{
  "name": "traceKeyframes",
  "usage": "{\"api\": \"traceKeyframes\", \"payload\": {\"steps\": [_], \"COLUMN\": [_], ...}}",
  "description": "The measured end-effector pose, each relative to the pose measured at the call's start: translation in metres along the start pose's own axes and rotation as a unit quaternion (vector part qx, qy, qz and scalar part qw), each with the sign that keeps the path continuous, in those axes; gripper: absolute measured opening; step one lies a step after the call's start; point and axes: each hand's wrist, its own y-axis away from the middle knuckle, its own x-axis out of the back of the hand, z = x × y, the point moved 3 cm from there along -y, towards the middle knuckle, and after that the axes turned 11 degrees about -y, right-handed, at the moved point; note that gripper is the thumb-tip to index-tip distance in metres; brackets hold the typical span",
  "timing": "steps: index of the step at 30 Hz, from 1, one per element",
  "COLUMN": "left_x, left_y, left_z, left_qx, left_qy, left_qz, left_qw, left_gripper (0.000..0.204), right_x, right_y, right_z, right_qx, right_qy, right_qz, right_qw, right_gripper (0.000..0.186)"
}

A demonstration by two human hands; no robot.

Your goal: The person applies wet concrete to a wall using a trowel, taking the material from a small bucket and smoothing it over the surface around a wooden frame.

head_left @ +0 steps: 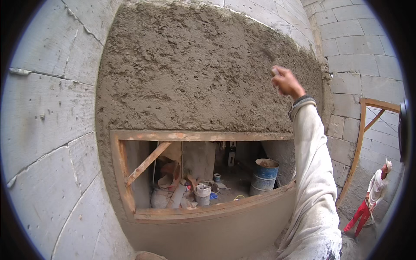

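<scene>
My right hand [287, 82] is raised in front of the upper right of the wall, its fingers closed around the pale handle of what looks like a trowel [274, 71]. The tool's far end is a dark blur against the plaster, so its shape is unclear. Behind it spreads rough, wet grey-brown plaster [195, 69], pitted and uneven, above a wooden window frame [208, 136]. My right arm, in a dirty white sleeve [314, 164], comes up from the lower edge and covers the frame's right end. My left hand is out of view.
Pale block walls [52, 108] flank the plaster on both sides. Through the opening show a blue drum [264, 178], a white bucket [202, 196] and piled sacks. A diagonal wooden brace [148, 163] crosses the frame's left corner. Another person [373, 195] stands at the lower right.
</scene>
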Motion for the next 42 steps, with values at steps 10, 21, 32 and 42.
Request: {"api": "traceKeyframes", "payload": {"steps": [10, 21, 32, 42], "left_x": [-0.027, -0.097, -0.176, -0.024], "left_y": [0.108, 0.297, 0.41, 0.32], "left_z": [0.216, 0.342, 0.221, 0.187], "left_qx": [-0.131, -0.467, 0.051, 0.001], "left_qy": [0.113, 0.134, 0.246, 0.303], "left_qz": [-0.188, -0.396, -0.369, -0.049], "left_qw": [0.967, 0.779, 0.895, 0.952], "left_gripper": [0.011, 0.024, 0.019, 0.015], "right_x": [-0.167, -0.085, 0.073, 0.218], "right_y": [0.507, 0.672, 0.674, 0.421], "right_z": [0.137, 0.152, 0.237, 0.17], "right_qx": [-0.091, -0.674, -0.551, -0.102], "right_qy": [-0.04, -0.637, -0.826, -0.633], "right_qz": [-0.63, -0.105, -0.051, 0.144], "right_qw": [0.77, 0.358, 0.104, 0.754], "right_gripper": [0.057, 0.028, 0.057, 0.072]}}
